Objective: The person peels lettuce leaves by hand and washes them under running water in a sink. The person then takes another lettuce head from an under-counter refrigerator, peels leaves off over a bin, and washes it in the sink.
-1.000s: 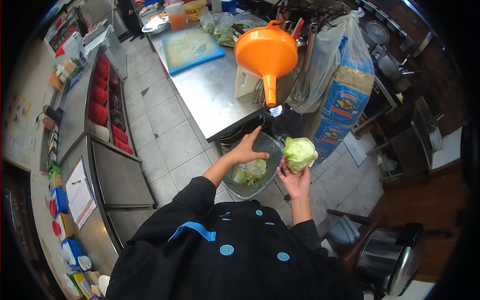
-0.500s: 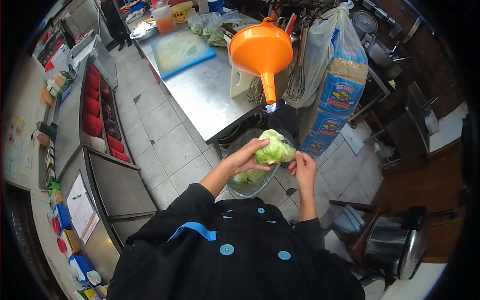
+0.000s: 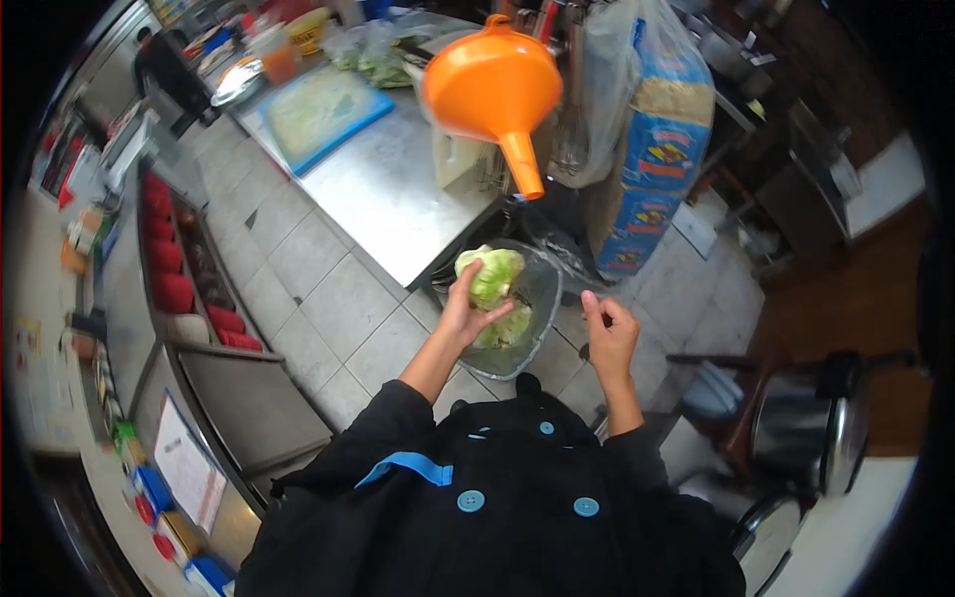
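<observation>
My left hand [image 3: 468,310] grips a pale green head of lettuce [image 3: 500,277] from its left side, fingers around it and thumb stretched beneath. The lettuce is above a bin [image 3: 542,323] lined with clear plastic, where more pale green leaves [image 3: 505,330] lie. To the right of the bin, my right hand [image 3: 612,340] is apart from the lettuce, its fingers curled in. Whatever those fingers hold, if anything, I cannot make out. A blurred, see-through streak [image 3: 569,267] runs between the bin and this hand.
A steel table [image 3: 383,214] ahead carries a blue-edged cutting board [image 3: 333,109] and bagged greens [image 3: 373,60]. An orange funnel [image 3: 492,85] hangs over its right corner. Blue-labelled packs [image 3: 647,199] stand right of the bin. A pressure cooker [image 3: 801,423] is at right; a person [image 3: 169,75] stands far back.
The lettuce has moved left in my left hand, away from my right hand. My right hand has let go of the lettuce's right edge and drawn back. The view has shifted and blurred.
</observation>
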The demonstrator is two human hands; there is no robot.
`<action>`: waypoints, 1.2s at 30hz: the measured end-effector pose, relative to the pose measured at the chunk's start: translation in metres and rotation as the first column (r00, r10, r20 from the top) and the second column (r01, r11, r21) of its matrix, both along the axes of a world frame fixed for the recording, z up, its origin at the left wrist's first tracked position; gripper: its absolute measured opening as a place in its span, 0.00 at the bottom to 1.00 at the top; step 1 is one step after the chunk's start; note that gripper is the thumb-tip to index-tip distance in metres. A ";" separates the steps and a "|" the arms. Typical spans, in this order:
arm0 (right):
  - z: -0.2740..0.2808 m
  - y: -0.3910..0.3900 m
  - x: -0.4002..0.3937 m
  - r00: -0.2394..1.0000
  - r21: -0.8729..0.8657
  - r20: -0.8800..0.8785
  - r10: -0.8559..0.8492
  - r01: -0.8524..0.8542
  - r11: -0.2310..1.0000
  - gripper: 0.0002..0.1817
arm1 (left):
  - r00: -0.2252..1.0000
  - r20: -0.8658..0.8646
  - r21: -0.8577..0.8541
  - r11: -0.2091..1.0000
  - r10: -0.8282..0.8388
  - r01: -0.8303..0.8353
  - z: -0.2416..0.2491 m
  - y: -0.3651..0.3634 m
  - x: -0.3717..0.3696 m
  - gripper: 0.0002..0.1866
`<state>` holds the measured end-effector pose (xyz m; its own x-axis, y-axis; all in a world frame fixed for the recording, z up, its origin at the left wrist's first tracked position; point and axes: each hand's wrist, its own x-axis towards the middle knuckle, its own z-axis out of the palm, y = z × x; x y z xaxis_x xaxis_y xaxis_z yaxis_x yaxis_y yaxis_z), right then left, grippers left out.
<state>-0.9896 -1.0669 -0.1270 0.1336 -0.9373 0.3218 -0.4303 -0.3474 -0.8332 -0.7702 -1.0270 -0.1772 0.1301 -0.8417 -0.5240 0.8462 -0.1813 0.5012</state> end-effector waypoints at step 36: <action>0.039 -0.422 -0.457 0.910 -0.002 0.214 -0.356 0.365 0.931 0.10 | 0.372 -0.129 -0.545 0.379 -0.919 0.748 0.018 -0.567 -0.510 0.42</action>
<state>-1.4469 -1.4891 -0.0884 -0.2847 -0.8944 0.3451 -0.3527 -0.2370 -0.9052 -1.2806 -1.5943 -0.1595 -0.8693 -0.4942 0.0075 0.4546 -0.7935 0.4047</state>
